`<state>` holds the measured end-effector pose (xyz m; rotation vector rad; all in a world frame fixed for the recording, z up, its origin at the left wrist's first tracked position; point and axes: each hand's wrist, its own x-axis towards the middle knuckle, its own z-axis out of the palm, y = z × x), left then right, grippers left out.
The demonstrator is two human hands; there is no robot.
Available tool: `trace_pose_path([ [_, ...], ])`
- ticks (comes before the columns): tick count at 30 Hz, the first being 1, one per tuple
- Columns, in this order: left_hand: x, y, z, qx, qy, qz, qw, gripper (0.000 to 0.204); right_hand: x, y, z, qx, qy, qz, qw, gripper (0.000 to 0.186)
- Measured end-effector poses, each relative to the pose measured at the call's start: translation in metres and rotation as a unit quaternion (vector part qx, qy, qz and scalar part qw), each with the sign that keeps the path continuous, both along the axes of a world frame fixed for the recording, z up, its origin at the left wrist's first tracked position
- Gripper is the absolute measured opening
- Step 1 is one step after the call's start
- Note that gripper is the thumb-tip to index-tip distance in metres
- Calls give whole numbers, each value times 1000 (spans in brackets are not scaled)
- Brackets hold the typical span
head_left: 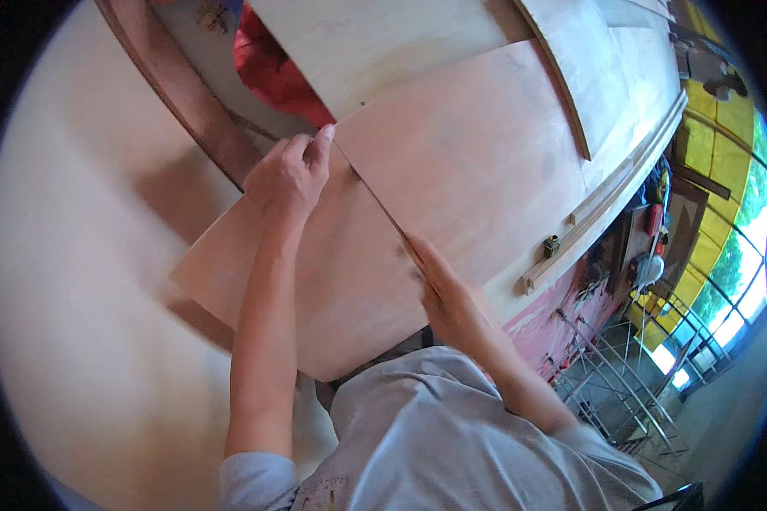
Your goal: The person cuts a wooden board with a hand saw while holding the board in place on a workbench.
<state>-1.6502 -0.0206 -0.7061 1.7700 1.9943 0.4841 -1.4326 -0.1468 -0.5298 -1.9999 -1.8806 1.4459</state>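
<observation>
Far left of the frame: a broad pale sheet surface (85,281), bare and curved by the lens; a dark wooden rail (187,94) is seen running down from the upper left.

Left of centre: the left hand (290,175), fingers curled with the fingertips pinched on the upper end of a thin strip (371,200) that lies along the seam between two plywood sheets.

Centre: the near plywood sheet (315,289), pale, smooth, faintly grained, its corner overhanging toward the lower frame; the far plywood sheet (477,170) abuts it. A red object (273,72) shows in the gap above.

Right of centre: the right hand (443,294), pressed flat on the strip's lower end; a closed grasp cannot be told.

Step judged in hand: aligning the strip along the seam. The next move is judged to call for steady pressure at both ends.

Right: a wooden batten (609,204) with a small dark block (551,246); metal racks (622,383) below.
</observation>
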Motion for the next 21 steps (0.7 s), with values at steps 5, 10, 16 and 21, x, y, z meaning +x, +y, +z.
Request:
trace_pose_path([
  [5,6,0,-7,10,-21,-2,1000,55,-15,40,-56,-43,-51,13,998,75],
  [10,-2,2,11,-90,-20,8,996,52,8,-18,18,-30,21,-57,998,68],
  [16,4,2,4,-87,-24,-24,996,52,-16,50,-43,-86,-43,9,995,76],
  [21,-7,-1,10,0,-26,17,1000,56,2,-7,9,-34,2,-20,999,71],
])
